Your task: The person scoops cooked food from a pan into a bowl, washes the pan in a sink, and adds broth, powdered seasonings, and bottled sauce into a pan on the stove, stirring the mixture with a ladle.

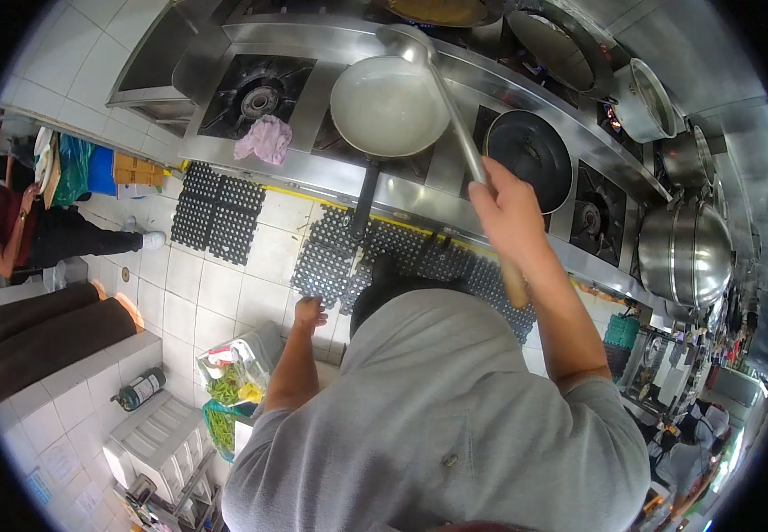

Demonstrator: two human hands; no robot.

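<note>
Short of the stove's (419,193) front edge, our left hand (310,315) curls, its contents hidden from us. Our right hand (506,204), nearer the pale pan (384,115), wraps the ladle (456,120), which slants far-left to the pan's far rim.

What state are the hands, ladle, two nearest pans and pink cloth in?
Ladle: held, bowl end forward
Right hand: gripping the ladle
Left hand: curled, nothing visibly held
Pale pan: uncovered, contents unclear
Dark pan: uncovered, contents unclear
Pink cloth: crumpled, on the stove
</note>
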